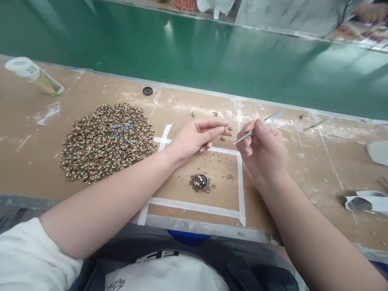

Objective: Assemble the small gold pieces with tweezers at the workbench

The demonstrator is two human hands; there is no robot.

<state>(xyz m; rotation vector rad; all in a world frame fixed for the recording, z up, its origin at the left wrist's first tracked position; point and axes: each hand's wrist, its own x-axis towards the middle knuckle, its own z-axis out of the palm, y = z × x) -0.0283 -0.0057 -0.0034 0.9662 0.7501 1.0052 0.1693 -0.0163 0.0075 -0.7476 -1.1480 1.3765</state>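
Note:
My left hand (195, 139) is closed in a pinch on a small dark-and-cream piece (226, 129), much of which the fingertips cover. My right hand (265, 151) grips tweezers (243, 137), their tip pointing left toward my left fingertips but apart from them. Several similar pieces (223, 138) lie on the board close to the left fingertips. Below the hands, a small round black dish (201, 181) holds dark stuff with pale bits, and brown stains surround it. To the left spreads a large pile of small pieces (106, 145), cream, dark and red, with blue bits on top.
White tape (197, 206) marks a rectangle around the dish. A clear canister (34, 76) stands at the far left, and a black cap (147, 91) lies behind the pile. White-and-grey objects (366, 202) rest at right. Beyond the green strip (194, 60), another person's hand (371, 13) shows.

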